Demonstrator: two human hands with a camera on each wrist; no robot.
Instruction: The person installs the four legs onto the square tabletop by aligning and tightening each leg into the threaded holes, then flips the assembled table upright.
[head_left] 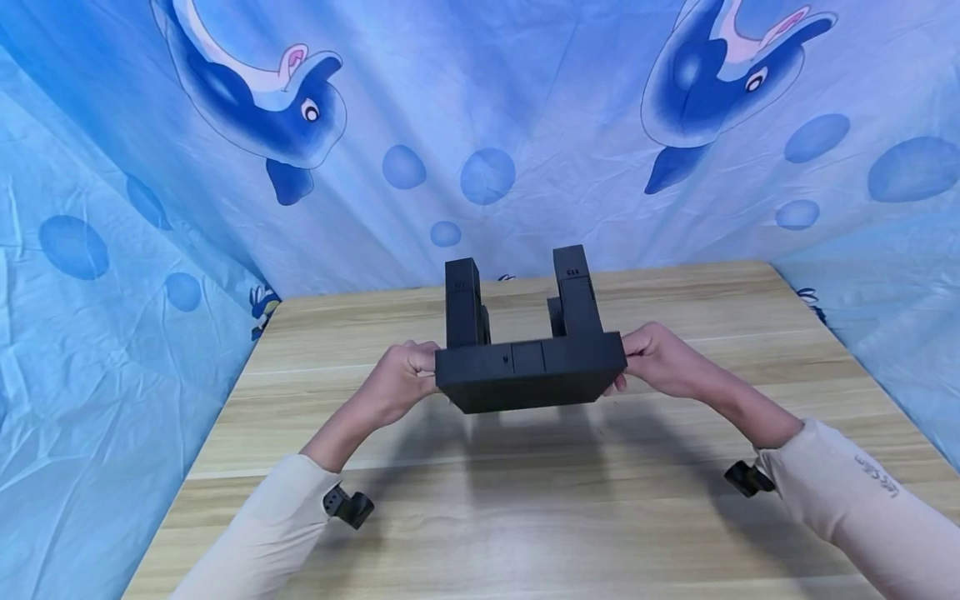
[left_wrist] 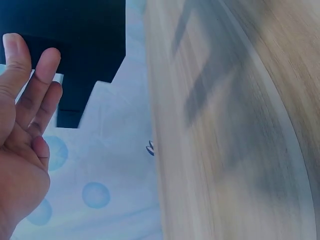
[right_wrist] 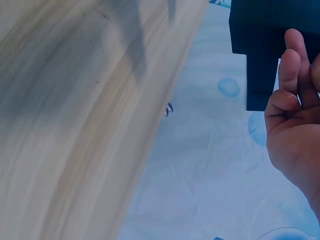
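Note:
A black U-shaped frame (head_left: 532, 375) is held up above the table, its flat bar toward me and two upright arms pointing away. Small markings show on the arms and the bar. At the bar's left end my left hand (head_left: 397, 379) pinches it between thumb and fingers. My right hand (head_left: 663, 358) grips the opposite end. In the left wrist view the thumb and fingertips meet the dark frame (left_wrist: 85, 45) at its edge. The right wrist view shows fingers against the frame (right_wrist: 260, 35), partly cut off by the picture's border.
Below lies a wood-grain table (head_left: 525, 533) bearing the shadows of arms and frame. Blue curtains (head_left: 555, 150) printed with dolphins and bubbles stand behind and at both sides. Small black devices (head_left: 348, 506) are strapped at both sleeve cuffs.

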